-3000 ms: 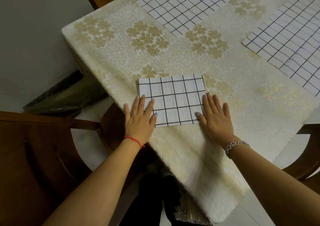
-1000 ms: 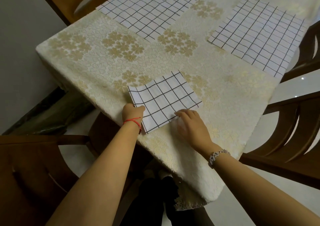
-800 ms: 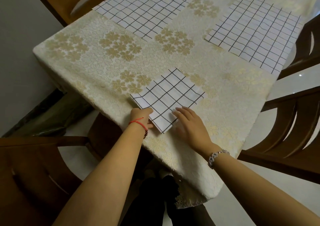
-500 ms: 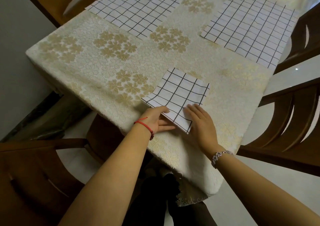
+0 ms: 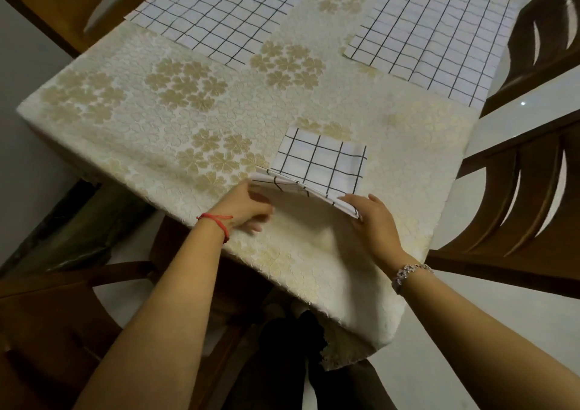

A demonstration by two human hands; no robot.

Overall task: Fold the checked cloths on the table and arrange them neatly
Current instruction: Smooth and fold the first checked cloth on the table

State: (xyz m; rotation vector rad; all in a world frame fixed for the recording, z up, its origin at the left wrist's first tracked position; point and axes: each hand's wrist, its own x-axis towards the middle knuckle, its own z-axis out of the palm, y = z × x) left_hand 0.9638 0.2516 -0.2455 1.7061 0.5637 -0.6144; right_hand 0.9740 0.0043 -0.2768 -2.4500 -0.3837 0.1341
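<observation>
A folded white cloth with a black check (image 5: 323, 161) lies on the table near its front right part. Its near edge is raised off the tablecloth. My left hand (image 5: 249, 209) pinches the near left corner of that edge. My right hand (image 5: 373, 218) grips the near right corner, with the fingers curled under it. Two more checked cloths lie spread flat: one at the back left (image 5: 219, 11) and one at the back right (image 5: 433, 33).
The table wears a cream tablecloth with gold flower patterns (image 5: 188, 86) that hangs over the front edge. Wooden chairs stand at the back left (image 5: 62, 1), at the right (image 5: 518, 196), at the far right (image 5: 549, 33) and at the near left (image 5: 47, 315).
The folded cloth has been turned and slid to the right. Both hands went from lying flat on it to holding its near corners, and the near edge has risen.
</observation>
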